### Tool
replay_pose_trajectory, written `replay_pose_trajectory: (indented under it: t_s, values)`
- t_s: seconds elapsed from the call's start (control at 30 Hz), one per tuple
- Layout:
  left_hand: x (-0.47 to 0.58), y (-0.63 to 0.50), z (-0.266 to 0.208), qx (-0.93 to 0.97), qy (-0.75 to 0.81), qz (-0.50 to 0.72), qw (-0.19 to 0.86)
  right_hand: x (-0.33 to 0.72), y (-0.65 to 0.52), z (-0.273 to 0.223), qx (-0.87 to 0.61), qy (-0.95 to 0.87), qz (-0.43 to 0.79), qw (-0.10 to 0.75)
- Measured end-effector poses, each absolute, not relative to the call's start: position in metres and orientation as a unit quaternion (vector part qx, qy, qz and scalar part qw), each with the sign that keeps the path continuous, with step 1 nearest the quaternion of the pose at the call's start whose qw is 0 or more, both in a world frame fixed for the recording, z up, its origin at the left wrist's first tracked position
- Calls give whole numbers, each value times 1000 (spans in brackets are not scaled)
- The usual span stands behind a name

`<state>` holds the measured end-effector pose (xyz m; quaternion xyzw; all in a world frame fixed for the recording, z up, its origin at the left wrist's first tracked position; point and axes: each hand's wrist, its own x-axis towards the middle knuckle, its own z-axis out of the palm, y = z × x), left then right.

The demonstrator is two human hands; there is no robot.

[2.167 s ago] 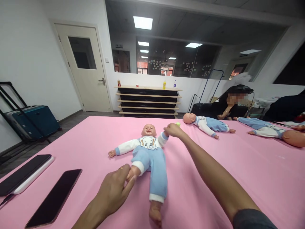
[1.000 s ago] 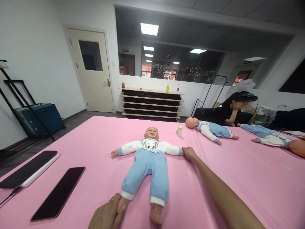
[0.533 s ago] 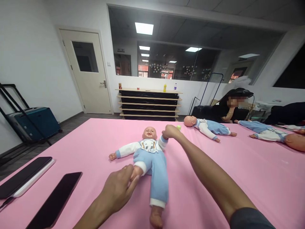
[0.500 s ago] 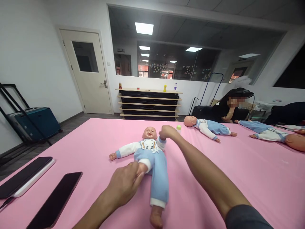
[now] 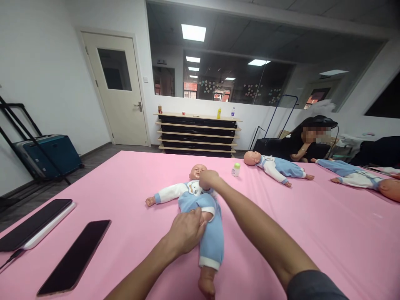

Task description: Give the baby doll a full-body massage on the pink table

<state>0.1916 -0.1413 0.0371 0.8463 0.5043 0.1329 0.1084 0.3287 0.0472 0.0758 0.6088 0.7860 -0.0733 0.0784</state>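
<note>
A baby doll (image 5: 211, 237) in a blue and white outfit with an elephant-like face on its chest lies on its back, head away from me. My left hand (image 5: 187, 229) is closed around its bent leg on the left, just below the white cuff; the foot is hidden in my grip. Over the doll's chest, my right hand (image 5: 208, 180) is closed on the doll's arm on the right side, which is mostly hidden behind my fingers. The doll's other arm stretches out to the left, and its other leg points toward me.
The doll lies on a pink-covered table (image 5: 125, 175). A small green-capped bottle (image 5: 236, 170) stands beyond it. Two more dolls, one nearer (image 5: 275, 166) and one at the edge (image 5: 359, 175), lie rightward. A phone (image 5: 76, 256) and a dark slab (image 5: 34, 223) lie left. A person (image 5: 300, 141) sits behind.
My right hand has brought the doll's arm inward over its chest. My left hand has moved the bent leg to the right across the body. The green-capped bottle now shows fully.
</note>
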Motion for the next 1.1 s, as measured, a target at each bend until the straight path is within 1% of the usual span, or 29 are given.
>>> replay_pose_trajectory:
  t_s: [0.13, 0.2, 0.3, 0.47, 0.53, 0.63, 0.77, 0.87, 0.97, 1.03, 1.1]
  values:
    - [142, -183, 35, 811, 552, 147, 130, 413, 57, 78, 696, 711, -101, 2]
    - [116, -202, 22, 777, 596, 135, 148, 454, 52, 67, 729, 672, -119, -43]
    - [88, -223, -6, 737, 644, 106, 178, 496, 33, 36, 769, 612, -157, -97]
    - [86, -236, -41, 716, 665, 76, 199, 513, 1, -12, 795, 544, -222, -151]
    - [91, -235, -44, 716, 668, 70, 193, 513, -3, -18, 796, 535, -231, -162]
    - [92, -231, -36, 726, 660, 71, 177, 514, -1, -9, 794, 544, -215, -167]
    - [92, -214, -1, 743, 652, 89, 123, 506, 14, 27, 774, 592, -160, -159]
    - [112, -193, 34, 765, 626, 119, 86, 479, 29, 63, 736, 653, -124, -127]
    - [153, -163, 56, 815, 558, 141, 65, 427, 41, 91, 696, 708, -106, -55]
    - [187, -140, 57, 849, 506, 143, 57, 381, 44, 97, 669, 737, -96, -1]
    - [219, -116, 48, 866, 477, 137, 57, 333, 43, 92, 630, 769, -86, 66]
